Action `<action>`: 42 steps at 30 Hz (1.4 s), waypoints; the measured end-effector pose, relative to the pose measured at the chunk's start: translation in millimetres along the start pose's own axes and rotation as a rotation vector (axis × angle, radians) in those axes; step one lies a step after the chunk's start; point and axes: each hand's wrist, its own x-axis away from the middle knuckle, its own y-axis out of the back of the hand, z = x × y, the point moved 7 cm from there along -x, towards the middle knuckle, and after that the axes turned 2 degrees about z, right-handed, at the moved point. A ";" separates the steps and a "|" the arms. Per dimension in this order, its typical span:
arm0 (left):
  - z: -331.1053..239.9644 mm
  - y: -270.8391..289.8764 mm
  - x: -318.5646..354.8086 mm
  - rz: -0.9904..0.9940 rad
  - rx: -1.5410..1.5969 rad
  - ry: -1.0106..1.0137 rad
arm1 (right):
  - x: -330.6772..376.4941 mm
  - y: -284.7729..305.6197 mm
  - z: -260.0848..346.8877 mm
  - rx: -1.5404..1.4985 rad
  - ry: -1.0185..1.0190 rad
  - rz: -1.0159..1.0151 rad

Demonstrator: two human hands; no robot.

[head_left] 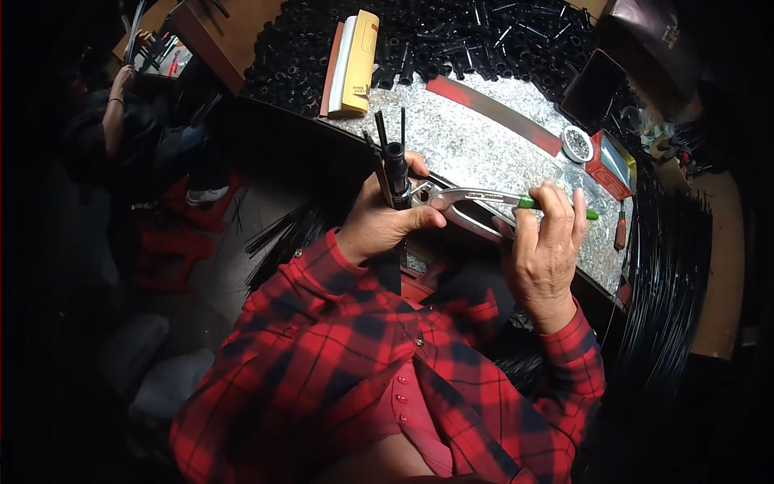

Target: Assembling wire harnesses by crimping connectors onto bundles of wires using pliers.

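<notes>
My left hand (pixel 371 219) is closed round an upright black tubular part (pixel 395 168) with a wider collar. Several thin black rods (pixel 380 133) stand up beside the tube, partly hidden by my fingers. My right hand (pixel 545 254) grips metal pliers (pixel 484 196) by the handles, one of which has a green sleeve. The jaws of the pliers reach the side of the tubular part, between my left thumb and fingers. Whether they pinch something there is too small to tell.
Ahead, a heap of black tubular parts (pixel 476 40) covers the far side of the speckled tabletop (pixel 484 129). A red strip (pixel 496 115), yellow roll (pixel 360 64), white bowl (pixel 576 143), red box (pixel 610 165) and screwdriver (pixel 620 230) lie there. Black rods (pixel 669 274) hang right; another person (pixel 117 121) works left.
</notes>
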 end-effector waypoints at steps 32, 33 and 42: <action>-3.0 2.1 -1.6 0.193 0.045 0.104 | 31.6 -16.3 12.1 -0.806 -0.087 0.309; -5.7 -1.2 -3.0 0.190 0.093 0.100 | 37.4 -20.4 13.1 -0.937 -0.142 0.479; -3.1 -13.2 3.3 0.455 0.013 0.153 | 73.1 -40.4 31.2 -1.622 -0.645 1.335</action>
